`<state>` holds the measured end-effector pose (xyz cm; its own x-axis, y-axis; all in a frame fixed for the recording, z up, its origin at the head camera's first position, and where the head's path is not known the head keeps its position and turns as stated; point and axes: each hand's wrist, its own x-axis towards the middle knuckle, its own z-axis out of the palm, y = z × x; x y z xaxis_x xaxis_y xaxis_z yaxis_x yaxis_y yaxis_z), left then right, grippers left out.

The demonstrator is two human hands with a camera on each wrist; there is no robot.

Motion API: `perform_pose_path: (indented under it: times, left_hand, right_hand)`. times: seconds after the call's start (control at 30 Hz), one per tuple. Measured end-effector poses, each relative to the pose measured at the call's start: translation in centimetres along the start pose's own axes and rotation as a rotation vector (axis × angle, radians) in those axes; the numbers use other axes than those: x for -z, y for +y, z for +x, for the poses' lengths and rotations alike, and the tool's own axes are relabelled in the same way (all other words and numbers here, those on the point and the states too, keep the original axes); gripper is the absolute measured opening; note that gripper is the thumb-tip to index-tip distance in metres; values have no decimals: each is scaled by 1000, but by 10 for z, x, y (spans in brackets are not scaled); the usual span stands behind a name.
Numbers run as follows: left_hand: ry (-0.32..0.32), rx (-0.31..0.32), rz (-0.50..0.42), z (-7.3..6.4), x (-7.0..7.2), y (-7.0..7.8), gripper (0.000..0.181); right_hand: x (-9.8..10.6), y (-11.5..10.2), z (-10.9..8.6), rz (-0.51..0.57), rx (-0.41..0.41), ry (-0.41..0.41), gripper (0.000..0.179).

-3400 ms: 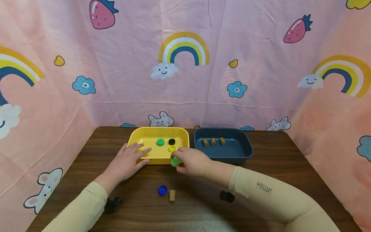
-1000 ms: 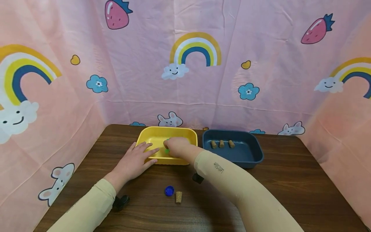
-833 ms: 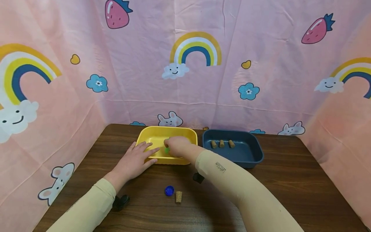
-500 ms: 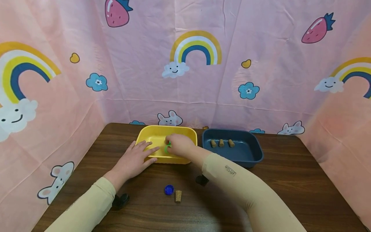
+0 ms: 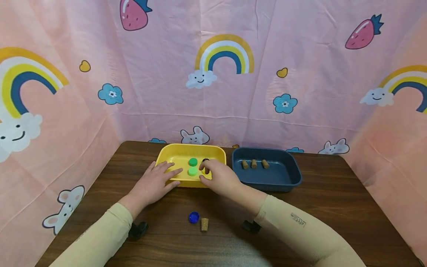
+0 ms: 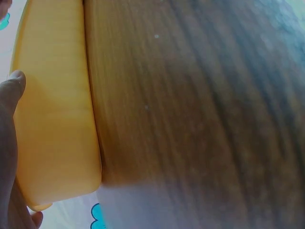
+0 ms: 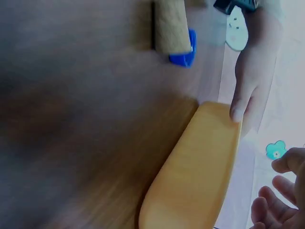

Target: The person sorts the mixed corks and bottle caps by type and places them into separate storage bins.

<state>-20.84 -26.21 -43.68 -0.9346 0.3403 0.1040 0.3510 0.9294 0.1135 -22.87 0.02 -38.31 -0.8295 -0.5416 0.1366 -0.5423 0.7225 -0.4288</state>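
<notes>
My left hand (image 5: 150, 185) rests, fingers spread, on the left front rim of a yellow tray (image 5: 190, 148); the left wrist view shows its thumb against the tray's wall. Above the tray's right front part is my right hand (image 5: 221, 180), fingers loosely bent, holding nothing. Inside the tray lie a dark green bottle cap (image 5: 192, 162) and a light green bottle cap (image 5: 192, 171). A black cap (image 5: 205, 160) and a yellow cap (image 5: 204, 171) are partly hidden by the right fingers. In front, on the table, a blue bottle cap (image 5: 194, 217) lies beside a cork (image 5: 204, 224).
A dark blue tray (image 5: 273, 183) stands right of the yellow one, with 3 corks (image 5: 254, 164) in its back left part. Patterned pink cloth (image 5: 227, 96) hangs behind and at both sides of the wooden table (image 5: 166, 244).
My right hand carried the light green cap into the yellow tray, let go of it in front of the dark green one, then drew back to the right. The left hand stayed on the rim.
</notes>
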Motion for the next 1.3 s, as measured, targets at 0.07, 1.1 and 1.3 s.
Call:
perform_pose_path:
  times: [0.07, 1.1, 1.3]
  left_hand:
    - [-4, 1, 1, 0, 0, 0, 55]
    - [-12, 3, -7, 1, -1, 0, 56]
    - [-10, 5, -10, 1, 0, 1, 56]
  right_hand:
    - [2, 3, -12, 9, 16, 5, 25]
    - [-12, 16, -71, 62, 28, -215, 26]
    - [-26, 6, -70, 69, -20, -361, 29]
